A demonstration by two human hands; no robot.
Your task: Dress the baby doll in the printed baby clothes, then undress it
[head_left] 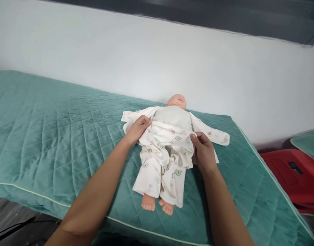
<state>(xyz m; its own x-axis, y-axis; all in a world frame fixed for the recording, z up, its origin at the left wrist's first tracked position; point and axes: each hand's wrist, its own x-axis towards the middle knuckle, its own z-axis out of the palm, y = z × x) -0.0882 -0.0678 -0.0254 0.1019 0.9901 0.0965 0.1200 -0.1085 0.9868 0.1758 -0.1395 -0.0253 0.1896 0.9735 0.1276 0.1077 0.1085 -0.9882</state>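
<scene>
A baby doll (176, 101) lies on its back on a green quilted mattress (56, 136), head toward the wall, bare feet toward me. It wears white printed trousers (159, 171), and an open white printed top (213, 133) is spread under it, leaving its grey torso (173, 118) bare. My left hand (137, 129) is closed on the trousers' waistband at the doll's left side. At the other side of the waist, my right hand (204, 150) grips the same waistband.
A white wall (157, 58) runs behind the mattress. A red box-like object (292, 174) sits on the floor to the right, with a green cushion corner (309, 143) above it. Dark floor (10, 222) shows at lower left.
</scene>
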